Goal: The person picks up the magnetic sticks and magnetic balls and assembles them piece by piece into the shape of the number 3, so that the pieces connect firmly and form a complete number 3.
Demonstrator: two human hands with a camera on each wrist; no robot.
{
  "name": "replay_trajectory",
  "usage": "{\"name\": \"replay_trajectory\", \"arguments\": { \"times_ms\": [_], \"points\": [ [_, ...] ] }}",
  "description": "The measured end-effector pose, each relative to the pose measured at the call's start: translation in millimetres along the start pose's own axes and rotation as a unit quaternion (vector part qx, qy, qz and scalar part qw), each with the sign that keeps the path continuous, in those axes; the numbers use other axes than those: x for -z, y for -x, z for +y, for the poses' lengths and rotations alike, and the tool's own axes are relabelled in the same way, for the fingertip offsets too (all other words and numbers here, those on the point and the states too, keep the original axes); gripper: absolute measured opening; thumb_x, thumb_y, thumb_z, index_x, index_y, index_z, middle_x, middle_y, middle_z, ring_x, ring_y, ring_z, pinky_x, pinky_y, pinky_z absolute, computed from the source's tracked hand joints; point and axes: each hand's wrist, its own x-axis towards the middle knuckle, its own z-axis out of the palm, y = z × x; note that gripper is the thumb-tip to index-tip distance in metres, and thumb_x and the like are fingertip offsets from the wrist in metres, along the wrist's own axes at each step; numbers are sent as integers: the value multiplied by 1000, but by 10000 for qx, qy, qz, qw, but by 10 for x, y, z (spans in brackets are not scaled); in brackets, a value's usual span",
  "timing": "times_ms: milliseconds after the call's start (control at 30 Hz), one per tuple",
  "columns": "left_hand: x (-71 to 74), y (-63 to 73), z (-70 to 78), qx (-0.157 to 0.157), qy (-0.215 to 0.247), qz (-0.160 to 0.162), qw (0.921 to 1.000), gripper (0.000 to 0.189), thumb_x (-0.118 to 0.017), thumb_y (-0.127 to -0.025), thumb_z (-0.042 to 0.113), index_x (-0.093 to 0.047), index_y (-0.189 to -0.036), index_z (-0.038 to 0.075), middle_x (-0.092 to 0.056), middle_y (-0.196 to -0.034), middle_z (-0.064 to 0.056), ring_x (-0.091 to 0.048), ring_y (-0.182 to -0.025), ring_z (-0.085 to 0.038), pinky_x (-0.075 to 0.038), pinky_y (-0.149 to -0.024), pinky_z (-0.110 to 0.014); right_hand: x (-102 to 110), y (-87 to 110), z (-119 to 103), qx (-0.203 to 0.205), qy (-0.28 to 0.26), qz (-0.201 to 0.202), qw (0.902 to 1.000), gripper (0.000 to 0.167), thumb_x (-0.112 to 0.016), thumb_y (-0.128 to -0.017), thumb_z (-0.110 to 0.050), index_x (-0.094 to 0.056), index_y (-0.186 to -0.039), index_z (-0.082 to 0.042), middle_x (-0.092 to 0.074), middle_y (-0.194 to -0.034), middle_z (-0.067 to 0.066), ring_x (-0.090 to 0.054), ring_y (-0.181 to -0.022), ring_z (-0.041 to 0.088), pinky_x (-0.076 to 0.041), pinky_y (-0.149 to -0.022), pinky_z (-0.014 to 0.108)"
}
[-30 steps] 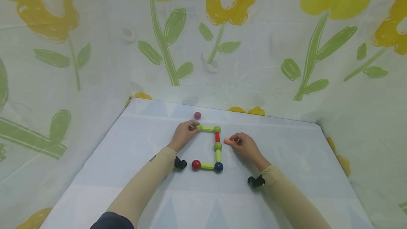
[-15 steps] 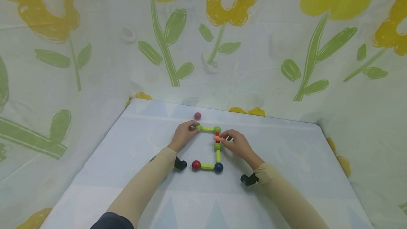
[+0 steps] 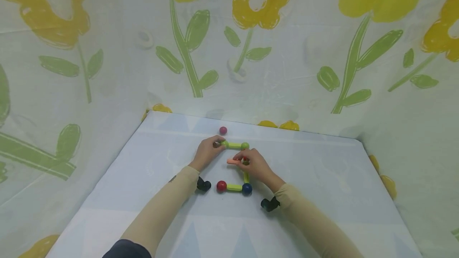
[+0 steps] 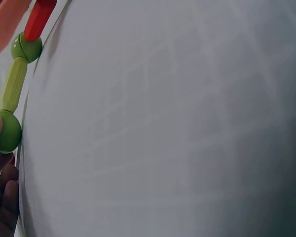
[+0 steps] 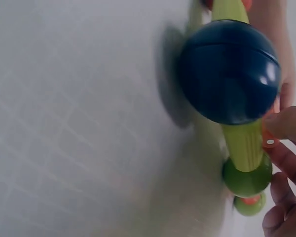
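Observation:
My left hand (image 3: 208, 151) pinches a green ball (image 3: 224, 144) between thumb and fingers; the left wrist view shows this green ball (image 4: 9, 134) too. A yellow-green rod (image 3: 235, 145) joins it to a second green ball (image 3: 245, 145). From there a chain of magnetic-looking rods and balls runs down to a dark blue ball (image 3: 247, 188), then left along a rod (image 3: 234, 187) to a red ball (image 3: 221, 186). My right hand (image 3: 257, 166) pinches an orange rod (image 3: 233, 161) inside the bracket-like shape. That hand hides much of the chain's right side, including the middle green ball.
A loose pinkish-red ball (image 3: 223, 130) lies behind the chain. The pale tabletop (image 3: 322, 178) meets flower-printed cloth (image 3: 294, 71) at its back and sides. A dark wrist device (image 3: 269, 204) hangs by my right sleeve.
My right hand has carried the orange rod leftward, across the chain's right side and into the space inside it. My left hand stays on the green ball.

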Motion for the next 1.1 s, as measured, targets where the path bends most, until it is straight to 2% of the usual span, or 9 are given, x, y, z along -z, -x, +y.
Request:
{"name": "replay_trajectory", "arguments": {
  "times_ms": [133,300,700,1100],
  "points": [
    [4,-2,4,12,25,-25,10000,30,-75,-94,27,-70,-122,21,-71,-119,0,-65,-102,-17,-51,-92,-36,-36,4,13,15,162,50,9999,17,-79,-90,-14,-78,-105,-20,-72,-97,-13,-53,-88,14,-47,-83,34],
    [5,-5,-2,-4,22,-22,10000,30,-76,-93,26,-70,-122,21,-71,-119,0,-65,-102,-17,-52,-92,-36,-39,23,18,-205,170,28,9996,17,-79,-90,-15,-79,-106,-21,-72,-97,-13,-52,-91,15,-44,-85,35],
    [-2,-11,0,-56,-11,35,10000,30,-77,-92,24,-71,-122,19,-72,-118,-1,-67,-101,-18,-52,-92,-36,-51,38,35,-489,124,-4,9987,15,-82,-88,-29,-79,-102,-24,-70,-92,-16,-49,-94,17,-41,-83,35],
    [-4,-2,-13,-80,-1,54,10000,30,-77,-92,26,-71,-122,20,-72,-118,0,-66,-101,-18,-51,-92,-37,-50,58,40,-529,145,25,9985,15,-80,-90,-26,-79,-103,-22,-71,-95,-13,-52,-98,18,-43,-88,38]
  ]
}}
